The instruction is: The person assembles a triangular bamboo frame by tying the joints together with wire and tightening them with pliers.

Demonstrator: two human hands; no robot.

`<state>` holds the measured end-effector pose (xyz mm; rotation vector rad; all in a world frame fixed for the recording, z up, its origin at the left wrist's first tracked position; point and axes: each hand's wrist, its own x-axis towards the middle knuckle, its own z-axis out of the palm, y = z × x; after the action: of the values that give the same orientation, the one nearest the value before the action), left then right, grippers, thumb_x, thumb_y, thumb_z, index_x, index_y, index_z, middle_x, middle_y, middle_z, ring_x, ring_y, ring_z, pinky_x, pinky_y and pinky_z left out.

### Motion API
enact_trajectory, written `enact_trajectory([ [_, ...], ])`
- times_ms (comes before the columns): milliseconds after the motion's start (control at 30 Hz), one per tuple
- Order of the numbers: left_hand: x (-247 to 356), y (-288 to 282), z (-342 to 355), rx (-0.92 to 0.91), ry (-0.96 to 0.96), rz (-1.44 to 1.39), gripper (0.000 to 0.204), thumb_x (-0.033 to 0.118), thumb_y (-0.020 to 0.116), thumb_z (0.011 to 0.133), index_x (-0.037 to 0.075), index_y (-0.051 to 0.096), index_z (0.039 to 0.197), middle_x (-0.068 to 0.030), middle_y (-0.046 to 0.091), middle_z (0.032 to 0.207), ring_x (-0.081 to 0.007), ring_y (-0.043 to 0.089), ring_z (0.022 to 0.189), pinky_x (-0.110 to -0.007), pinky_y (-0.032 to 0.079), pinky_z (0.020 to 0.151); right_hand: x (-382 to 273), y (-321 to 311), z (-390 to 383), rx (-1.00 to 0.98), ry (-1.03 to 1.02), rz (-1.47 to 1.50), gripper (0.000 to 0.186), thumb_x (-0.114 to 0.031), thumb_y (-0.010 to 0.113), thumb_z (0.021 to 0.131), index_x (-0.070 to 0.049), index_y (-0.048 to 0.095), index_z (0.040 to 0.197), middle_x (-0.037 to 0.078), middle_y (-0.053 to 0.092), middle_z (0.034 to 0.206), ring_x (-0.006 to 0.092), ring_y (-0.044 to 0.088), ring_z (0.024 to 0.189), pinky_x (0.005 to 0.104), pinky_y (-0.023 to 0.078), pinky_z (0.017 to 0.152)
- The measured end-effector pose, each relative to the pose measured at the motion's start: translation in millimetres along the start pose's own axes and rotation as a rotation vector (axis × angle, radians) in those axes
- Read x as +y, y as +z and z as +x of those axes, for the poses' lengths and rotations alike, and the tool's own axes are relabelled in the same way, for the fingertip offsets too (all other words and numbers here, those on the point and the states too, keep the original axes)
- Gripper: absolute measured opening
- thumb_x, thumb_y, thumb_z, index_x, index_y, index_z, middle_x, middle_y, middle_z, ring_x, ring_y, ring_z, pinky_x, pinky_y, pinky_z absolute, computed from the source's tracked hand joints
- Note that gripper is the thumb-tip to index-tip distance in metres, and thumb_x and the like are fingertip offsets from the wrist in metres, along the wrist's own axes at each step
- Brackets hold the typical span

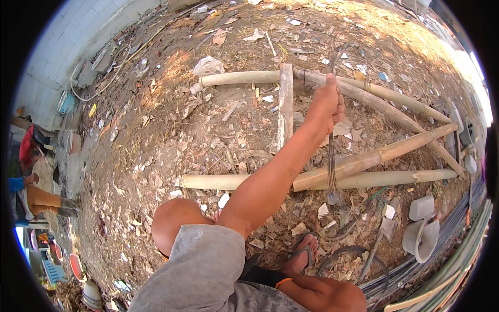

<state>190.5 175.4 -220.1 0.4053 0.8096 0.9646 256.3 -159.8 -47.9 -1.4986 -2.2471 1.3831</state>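
Observation:
My left hand point(327, 104) reaches out over the ground, closed in a fist around a bundle of thin dark wires point(331, 156). Wire ends stick out beyond the fist, and the rest hangs down across the bamboo. Under it lies a frame of bamboo poles: a long near pole point(400, 179), a slanting pole point(384, 153) and a far pole point(241, 78). A darker pole point(374, 101) runs beside the far one, with wire wrapped around it. A flat, whitish wooden strip point(285, 109) meets the far pole. My right hand is out of sight.
Broken tiles and dry leaves litter the dirt. At the lower right are a whitish bucket point(413, 242), a grey block point(421, 208), a coil of dark hose point(358, 252) and long rods point(442, 270). Another person point(41, 197) is at the far left, near a pale wall point(57, 57).

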Motion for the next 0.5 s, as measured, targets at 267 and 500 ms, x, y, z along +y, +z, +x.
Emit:
enact_trajectory([
  [267,116.1,-18.6,17.3,-0.050,0.125,-0.032,0.047,0.047,0.036,0.117,0.015,0.039,0.082,0.0057,0.027,0.063,-0.0083,0.022,0.048,-0.028,0.016,0.041,6.8,22.1,25.1,-0.014,-0.067,0.011,0.036,-0.025,0.070,0.090,-0.014,0.069,0.124,0.013,0.069,0.121,0.0345,0.069,0.099,0.0424,0.057,0.081],
  [500,231.9,-51.2,4.0,-0.132,0.375,0.145,0.045,0.043,0.038,0.116,0.016,0.037,0.080,0.0054,0.026,0.062,-0.0081,0.022,0.047,-0.028,0.015,0.039,63.3,83.1,63.9,-0.005,0.062,0.072,0.026,-0.028,0.067,0.095,-0.014,0.067,0.116,0.009,0.064,0.111,0.0287,0.062,0.092,0.0394,0.051,0.076],
])
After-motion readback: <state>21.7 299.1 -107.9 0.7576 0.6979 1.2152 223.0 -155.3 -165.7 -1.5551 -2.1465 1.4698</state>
